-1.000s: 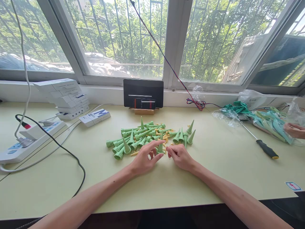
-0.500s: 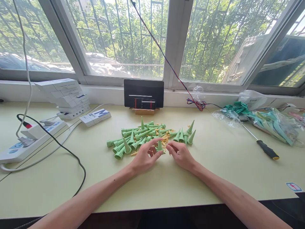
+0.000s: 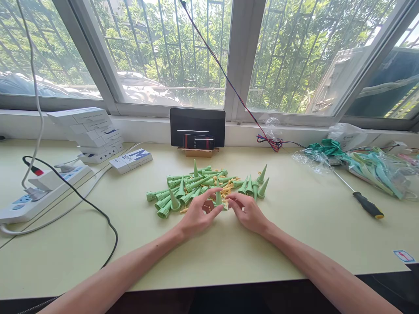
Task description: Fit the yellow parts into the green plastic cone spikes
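My left hand (image 3: 201,213) is closed around a green plastic watering spike (image 3: 218,195), which stands point up between its thumb and fingers. Just to the right, my right hand (image 3: 248,213) is pinched close to that spike's side; what sits between its fingertips is too small to make out. Small yellow plastic pieces (image 3: 226,190) lie scattered behind both hands. A heap of green spikes (image 3: 193,185), some lying and some upright, spreads to the left. Several more spikes (image 3: 249,186) stand beyond my right hand.
A tablet (image 3: 197,120) and a phone (image 3: 198,142) lean at the back. Stacked white boxes (image 3: 94,133) and a power strip (image 3: 46,192) with cables are on the left. A screwdriver (image 3: 368,205) and plastic bags (image 3: 373,170) lie on the right.
Both hands keep almost the same place. The spike in my left hand has shifted very slightly left, and my right fingertips have moved a little left toward it.
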A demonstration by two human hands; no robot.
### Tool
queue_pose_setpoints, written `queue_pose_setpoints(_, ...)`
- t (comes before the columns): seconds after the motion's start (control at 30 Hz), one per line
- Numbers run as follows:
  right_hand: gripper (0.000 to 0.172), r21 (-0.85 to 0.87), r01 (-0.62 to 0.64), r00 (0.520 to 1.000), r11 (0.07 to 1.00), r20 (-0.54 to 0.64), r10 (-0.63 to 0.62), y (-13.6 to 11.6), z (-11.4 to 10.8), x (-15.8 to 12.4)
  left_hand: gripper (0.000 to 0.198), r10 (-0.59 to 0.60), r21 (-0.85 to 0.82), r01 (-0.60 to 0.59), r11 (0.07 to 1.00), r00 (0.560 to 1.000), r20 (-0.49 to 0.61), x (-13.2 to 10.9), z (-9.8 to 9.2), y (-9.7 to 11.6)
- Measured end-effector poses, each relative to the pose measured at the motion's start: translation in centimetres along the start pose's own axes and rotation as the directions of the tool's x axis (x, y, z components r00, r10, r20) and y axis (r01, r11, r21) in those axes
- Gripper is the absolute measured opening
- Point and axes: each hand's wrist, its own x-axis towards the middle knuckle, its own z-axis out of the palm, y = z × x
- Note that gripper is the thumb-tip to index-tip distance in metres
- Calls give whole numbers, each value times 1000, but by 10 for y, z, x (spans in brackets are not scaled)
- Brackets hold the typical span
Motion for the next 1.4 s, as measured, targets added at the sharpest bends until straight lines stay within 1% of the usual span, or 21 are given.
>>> queue_pose_setpoints(0.17, 24, 0, 28, 999, 1000, 38, -28, 0, -1, 1, 44, 5, 1, -5, 1000, 1000, 13, 0, -1, 0)
queue_pose_setpoints(0.43, 26, 15, 54, 998, 998, 44, -54, -2, 0, 1, 44, 29, 37, -29, 999, 1000, 3, 0, 0, 1)
queue_pose_setpoints(0.6, 25, 26, 43, 998, 999, 46, -44, -1, 0, -1, 45, 68, 92, -67, 993, 998, -12, -1, 0, 0)
queue_pose_setpoints(0.8, 26, 23, 29, 998, 999, 50, -30, 1, 1, -1, 46, 87, 133, -87, 987, 996, 6, -1, 0, -1)
queue_pose_setpoints(1.0, 29, 27, 24, 999, 999, 48, -26, 0, 1, -1, 45, 85, 150, -85, 985, 996, 12, -1, 1, -2)
queue_pose_setpoints(1.4, 37, 21, 0, 999, 1000, 41, 0, -2, 0, -1, 41, 147, 173, -145, 974, 989, 2, -2, 3, -3)
